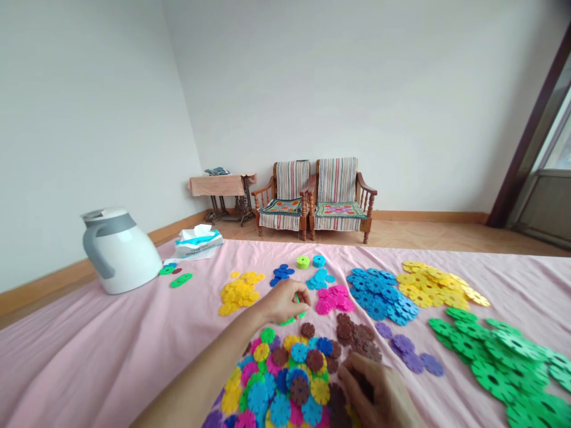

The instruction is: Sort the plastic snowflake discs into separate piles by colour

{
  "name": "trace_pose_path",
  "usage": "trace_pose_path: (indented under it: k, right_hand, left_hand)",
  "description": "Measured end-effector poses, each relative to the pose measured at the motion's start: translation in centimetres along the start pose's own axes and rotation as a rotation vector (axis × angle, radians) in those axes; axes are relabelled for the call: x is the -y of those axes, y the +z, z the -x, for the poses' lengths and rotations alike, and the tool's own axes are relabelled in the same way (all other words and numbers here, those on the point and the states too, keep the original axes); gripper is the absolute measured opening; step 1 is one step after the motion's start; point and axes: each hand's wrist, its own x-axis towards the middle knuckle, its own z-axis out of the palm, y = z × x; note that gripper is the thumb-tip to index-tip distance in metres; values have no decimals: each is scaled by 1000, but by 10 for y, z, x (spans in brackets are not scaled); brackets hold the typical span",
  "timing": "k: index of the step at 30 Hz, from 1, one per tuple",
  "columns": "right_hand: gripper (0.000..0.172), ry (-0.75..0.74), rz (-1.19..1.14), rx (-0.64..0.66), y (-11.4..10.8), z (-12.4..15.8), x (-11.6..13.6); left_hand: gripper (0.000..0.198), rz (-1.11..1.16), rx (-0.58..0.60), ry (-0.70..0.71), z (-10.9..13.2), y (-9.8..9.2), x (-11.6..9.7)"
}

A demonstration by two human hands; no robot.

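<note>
My left hand (286, 301) is closed in a pinch, with the edge of a bright green notched plastic disc (297, 299) showing between its fingers. Just beneath it, on the cloth, more green lies partly hidden. My right hand (379, 389) has its fingers curled together at the right edge of a mixed heap of coloured notched discs (280, 380); whatever it may hold is hidden. A pile of brown discs (357, 337) lies just beyond my right fingers. Pink discs (333, 299) and small dark blue discs (282, 274) are near my left hand.
Yellow discs (239, 292) lie left; large blue (381, 294), yellow (439, 284), purple (413, 353) and green discs (508, 362) lie right. A white jug (127, 255) and tissue pack (198, 242) stand on the pink cloth (147, 345). Two chairs (336, 202) stand beyond.
</note>
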Motion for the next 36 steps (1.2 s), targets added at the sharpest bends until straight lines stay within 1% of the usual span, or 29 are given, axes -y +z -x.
trace_pose_path:
  k: [4,6,7,9,12,17,22,25,28,32,34,36]
  right_hand:
    - [41,12,14,16,-2,1,2]
    - [40,21,6,33,-6,1,5]
    - [39,21,4,47,-8,1,7]
    - [38,17,15,81,-12,0,10]
    - [36,1,39,116,-17,0,13]
    - [35,-7,49,98,-17,-1,11]
    - [34,-6,67,125,-17,-1,12]
    - [34,0,67,113,-18,-1,13]
    - [34,6,54,112,-17,0,14]
    - [36,4,55,63,-13,1,11]
    - [38,-5,67,41,-11,0,9]
    - [39,-14,78,53,-10,-1,8]
  left_hand:
    - [13,-108,242,-15,39,-26,-2]
    - [19,-195,316,-36,55,-33,-4]
    - [24,-236,333,-42,61,-34,-5]
    - [29,-282,324,-32,70,-33,-7]
    - [22,-250,282,-14,77,-27,-6]
    - [22,-196,248,-72,79,-18,1]
    - [13,-210,193,-7,81,-19,5]
    - [14,-164,134,-25,75,-22,7]
    - [17,-89,46,-51,58,-20,5]
    - [13,58,-58,-53,18,-4,-1]
    - [11,38,-109,-44,-4,8,-3]
    - [10,-16,-156,-36,-25,19,-4]
